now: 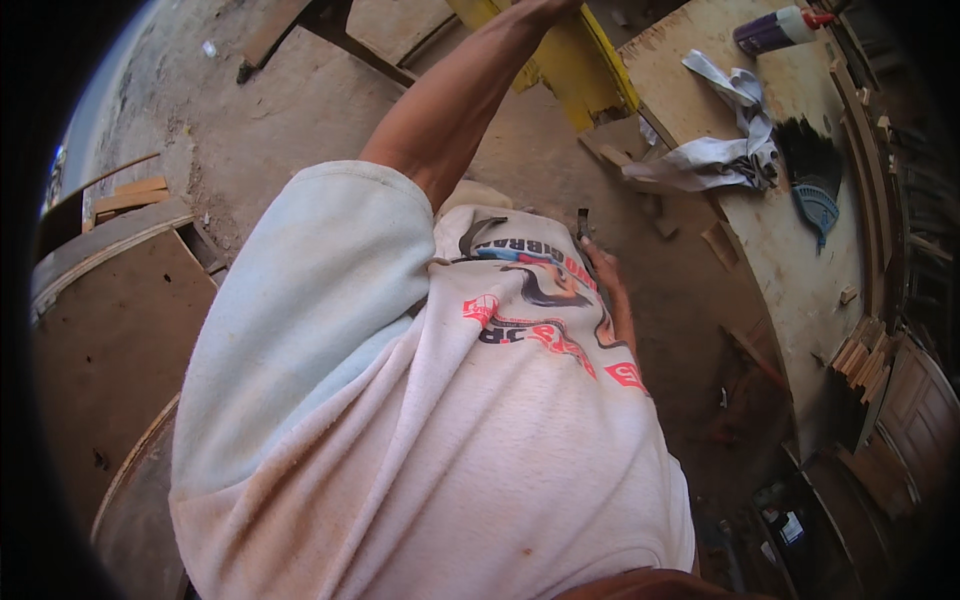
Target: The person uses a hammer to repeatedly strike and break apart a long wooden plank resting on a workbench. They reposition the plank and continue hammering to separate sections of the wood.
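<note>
My left arm stretches up across the picture to a yellow wooden piece (575, 75) with worn edges. At the top edge, my left hand (550, 6) is mostly cut off by the frame, and its fingers cannot be made out. Beside the front of my printed white shirt (520, 420) is my right hand (612, 285), partly hidden by the cloth. Its fingers are closed on a narrow dark piece (583, 222), whose upper end pokes out past the fingertips; its kind does not show.
To the right runs a plywood bench (770, 270) bearing a white rag (725, 150), a blue brush (816, 210) and a purple bottle with a red cap (780, 30). Wood strips (862, 355) are stacked beyond. A brown wooden cabinet (125, 320) stands left; offcuts lie on the dirt floor.
</note>
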Demonstrator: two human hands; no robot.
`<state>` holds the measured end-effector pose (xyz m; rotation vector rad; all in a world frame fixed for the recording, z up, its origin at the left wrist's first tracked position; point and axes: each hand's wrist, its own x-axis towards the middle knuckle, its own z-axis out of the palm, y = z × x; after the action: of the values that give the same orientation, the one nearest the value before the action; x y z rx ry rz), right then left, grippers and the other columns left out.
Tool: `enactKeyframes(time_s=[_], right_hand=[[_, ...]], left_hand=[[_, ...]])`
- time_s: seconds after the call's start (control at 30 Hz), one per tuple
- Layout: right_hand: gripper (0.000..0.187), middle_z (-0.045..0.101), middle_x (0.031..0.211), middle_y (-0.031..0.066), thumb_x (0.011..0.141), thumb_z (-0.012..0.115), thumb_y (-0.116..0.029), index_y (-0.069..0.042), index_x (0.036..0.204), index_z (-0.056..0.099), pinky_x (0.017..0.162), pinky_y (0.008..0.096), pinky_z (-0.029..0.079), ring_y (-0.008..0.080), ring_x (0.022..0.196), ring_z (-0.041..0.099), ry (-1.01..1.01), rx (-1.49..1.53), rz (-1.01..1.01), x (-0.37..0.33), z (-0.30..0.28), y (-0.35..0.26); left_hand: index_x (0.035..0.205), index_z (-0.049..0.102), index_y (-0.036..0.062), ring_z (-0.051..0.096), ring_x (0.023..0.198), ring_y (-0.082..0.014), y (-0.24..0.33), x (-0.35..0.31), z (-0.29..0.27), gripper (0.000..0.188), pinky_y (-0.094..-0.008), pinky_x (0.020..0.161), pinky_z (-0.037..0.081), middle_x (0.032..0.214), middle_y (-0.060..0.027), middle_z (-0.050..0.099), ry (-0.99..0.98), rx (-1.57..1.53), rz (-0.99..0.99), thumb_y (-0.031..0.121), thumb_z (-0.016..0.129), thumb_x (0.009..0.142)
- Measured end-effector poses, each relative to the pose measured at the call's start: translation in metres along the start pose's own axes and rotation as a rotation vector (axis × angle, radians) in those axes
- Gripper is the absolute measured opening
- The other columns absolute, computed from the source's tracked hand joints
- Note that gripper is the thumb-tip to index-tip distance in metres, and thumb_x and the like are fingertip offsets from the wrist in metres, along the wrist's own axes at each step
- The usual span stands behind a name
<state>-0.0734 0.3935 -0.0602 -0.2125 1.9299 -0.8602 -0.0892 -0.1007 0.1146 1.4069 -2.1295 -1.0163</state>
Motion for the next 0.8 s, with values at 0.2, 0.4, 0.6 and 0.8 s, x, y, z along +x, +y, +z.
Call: enactKeyframes(time_s=[0.2,0.4,0.6,0.8], right_hand=[[0.059,0.053,0.069,-0.0039,0.09,0.071,-0.057,-0.003,0.07,0.064,0.06,0.0307,0.039,0.0099,0.066,0.045,-0.021,-0.067,0.01,-0.01,-0.011,0.0],[0.064,0.057,0.073,-0.001,0.089,0.071,-0.061,0.002,0.076,0.068,0.064,0.0317,0.043,0.0115,0.07,0.049,-0.001,-0.089,0.057,-0.019,-0.016,0.012],[0.075,0.064,0.078,0.0039,0.086,0.068,-0.068,0.007,0.087,0.072,0.071,0.0326,0.048,0.0136,0.076,0.057,-0.002,-0.16,0.007,-0.029,-0.009,0.01],[0.066,0.058,0.067,-0.0004,0.086,0.07,-0.066,-0.001,0.073,0.068,0.062,0.0309,0.044,0.011,0.065,0.055,0.032,-0.031,0.036,-0.014,0.001,0.035]], left_hand=[[0.158,0.012,-0.0068,0.024,0.151,-0.0472,0.025,-0.012,-0.005,0.093,-0.0436,0.125,0.025,0.164,-0.0296,0.017,0.143,-0.231,-0.279,0.025,0.058,0.083],[0.159,-0.001,-0.0077,0.011,0.154,-0.049,0.017,-0.017,-0.012,0.103,-0.0437,0.128,0.017,0.167,-0.0326,0.004,0.142,-0.314,-0.207,0.023,0.059,0.082],[0.156,0.003,-0.0134,0.055,0.124,-0.0413,-0.005,-0.006,0.005,0.102,-0.0461,0.105,0.046,0.144,-0.0341,0.044,0.187,-0.306,-0.114,0.026,0.062,0.082],[0.155,0.021,-0.0032,0.067,0.072,-0.0243,-0.092,-0.021,-0.049,0.086,-0.039,0.061,0.056,0.099,-0.0164,0.067,0.021,-0.459,-0.054,0.028,0.066,0.089]])
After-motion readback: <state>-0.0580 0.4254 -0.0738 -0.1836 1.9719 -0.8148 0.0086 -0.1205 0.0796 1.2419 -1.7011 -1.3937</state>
